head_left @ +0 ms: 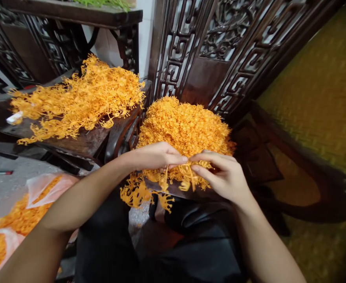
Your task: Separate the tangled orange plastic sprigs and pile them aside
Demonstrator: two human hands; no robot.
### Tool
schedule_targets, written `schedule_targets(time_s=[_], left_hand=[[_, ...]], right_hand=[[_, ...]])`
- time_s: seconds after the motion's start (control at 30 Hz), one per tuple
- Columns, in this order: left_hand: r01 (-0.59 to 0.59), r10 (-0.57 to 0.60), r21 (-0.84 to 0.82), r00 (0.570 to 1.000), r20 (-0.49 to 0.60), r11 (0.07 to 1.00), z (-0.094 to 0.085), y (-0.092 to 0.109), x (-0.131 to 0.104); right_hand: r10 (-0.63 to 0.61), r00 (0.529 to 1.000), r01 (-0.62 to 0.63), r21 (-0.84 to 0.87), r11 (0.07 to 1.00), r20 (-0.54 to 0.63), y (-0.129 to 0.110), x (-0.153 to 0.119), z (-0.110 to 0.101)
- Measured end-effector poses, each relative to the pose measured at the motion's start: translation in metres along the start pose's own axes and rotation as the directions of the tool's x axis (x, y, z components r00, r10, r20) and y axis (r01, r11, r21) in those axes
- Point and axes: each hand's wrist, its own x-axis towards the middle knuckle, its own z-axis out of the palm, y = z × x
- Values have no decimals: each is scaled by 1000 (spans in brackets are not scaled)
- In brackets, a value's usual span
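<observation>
My left hand (158, 155) has its thumb and fingers pinched on an orange plastic strand (140, 192), whose branched, curly end hangs below the hand. Close beside it, my right hand (222, 173) grips an orange piece (186, 171) between thumb and fingertips. The fingertips of both hands nearly meet. Just behind them rises a large rounded heap of orange pieces (184, 122) on a dark wooden seat.
More orange strands (87, 98) lie on a dark wooden table (93, 139) at the left, beside a small white object (14, 117). Orange pieces fill a translucent bag (50, 186) at lower left. Carved wooden panels (208, 74) stand behind; a dark chair arm (317, 204) is at right.
</observation>
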Motion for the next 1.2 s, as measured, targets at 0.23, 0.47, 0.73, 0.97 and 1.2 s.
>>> schedule_targets(time_s=[0.23,0.47,0.73,0.97,1.2], left_hand=[[-22,66,364,992,-108,931,-2,-8,7],[-42,130,263,936,-327,964,9,-19,24],[-62,270,472,882,-386,879,13,-24,26],[43,111,574,967,-231,818,5,-20,15],[-180,356,589,914,-196,788,13,-10,7]], right_hand=[[473,881,-427,442,789,7,8,-8,16],[532,847,-454,489,745,-23,10,-5,23],[462,887,-457,119,881,-18,17,-12,11],[277,953,-293,-582,759,-120,12,-15,9],[163,982,-179,-784,595,-101,10,-6,16]])
